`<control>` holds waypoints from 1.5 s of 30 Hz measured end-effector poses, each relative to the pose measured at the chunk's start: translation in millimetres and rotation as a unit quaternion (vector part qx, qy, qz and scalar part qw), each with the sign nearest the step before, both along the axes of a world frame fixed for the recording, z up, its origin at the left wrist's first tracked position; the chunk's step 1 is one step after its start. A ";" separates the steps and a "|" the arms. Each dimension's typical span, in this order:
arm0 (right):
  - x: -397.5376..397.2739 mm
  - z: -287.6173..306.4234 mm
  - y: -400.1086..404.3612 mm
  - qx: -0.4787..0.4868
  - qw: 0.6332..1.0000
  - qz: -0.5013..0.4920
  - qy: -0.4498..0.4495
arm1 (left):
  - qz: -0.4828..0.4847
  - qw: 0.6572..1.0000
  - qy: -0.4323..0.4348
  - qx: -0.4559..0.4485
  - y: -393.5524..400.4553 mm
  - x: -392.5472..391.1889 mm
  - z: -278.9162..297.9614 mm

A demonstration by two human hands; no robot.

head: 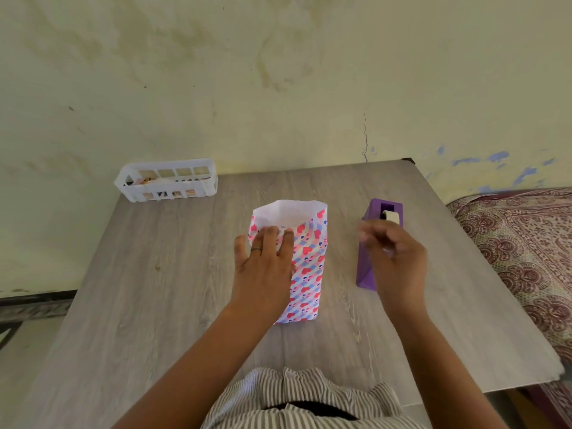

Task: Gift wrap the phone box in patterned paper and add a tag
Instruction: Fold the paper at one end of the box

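Head view: at frame centre the phone box point(305, 261), wrapped in heart-patterned paper point(309, 243) open at its far end, lies on the grey table point(154, 289). Left hand point(263, 264) presses flat on it, fingers straight. Right hand point(393, 258), blurred, has curled fingers over the purple tape dispenser point(368, 243); whether it pinches tape, I cannot tell.

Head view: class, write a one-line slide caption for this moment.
Left hand presses the heart-patterned wrapped box flat on the table while the right hand reaches at the purple tape dispenser.

Grey wood-grain table point(123, 305) against a stained yellowish wall point(278, 72).
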State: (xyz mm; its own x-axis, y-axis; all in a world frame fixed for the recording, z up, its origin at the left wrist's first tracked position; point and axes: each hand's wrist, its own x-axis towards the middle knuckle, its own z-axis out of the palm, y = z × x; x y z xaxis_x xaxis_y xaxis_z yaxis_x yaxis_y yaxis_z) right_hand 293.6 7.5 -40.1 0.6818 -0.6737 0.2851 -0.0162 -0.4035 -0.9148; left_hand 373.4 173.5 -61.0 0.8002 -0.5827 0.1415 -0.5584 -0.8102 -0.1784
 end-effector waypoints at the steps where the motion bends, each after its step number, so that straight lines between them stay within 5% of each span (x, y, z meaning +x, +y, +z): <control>1: 6.6 8.7 6.9 -0.001 0.999 0.033 -0.004 | 0.004 1.000 0.000 0.006 0.0 -0.9 3.4; 8: 48.8 33.0 26.1 -0.053 0.989 0.120 0.065 | -0.001 0.999 0.048 -0.001 0.1 -7.1 14.5; 16: 60.7 48.8 18.1 -0.087 0.992 0.072 0.058 | 0.008 0.996 0.091 -0.010 4.8 -6.4 18.0; 21: 60.3 51.3 23.7 0.180 0.945 0.245 0.122 | 0.013 0.995 0.093 -0.017 6.1 -9.4 18.3; 25: 67.8 31.3 29.8 0.263 0.919 0.248 0.159 | 0.006 0.995 0.095 -0.008 8.3 -13.8 20.8; 39: 78.8 0.4 39.8 0.156 0.966 0.096 0.184 | 0.015 0.994 0.107 0.017 7.3 -21.0 25.9; 45: 76.3 -3.4 44.8 0.014 0.979 0.040 0.198 | 0.010 0.996 0.093 0.002 9.1 -23.6 24.4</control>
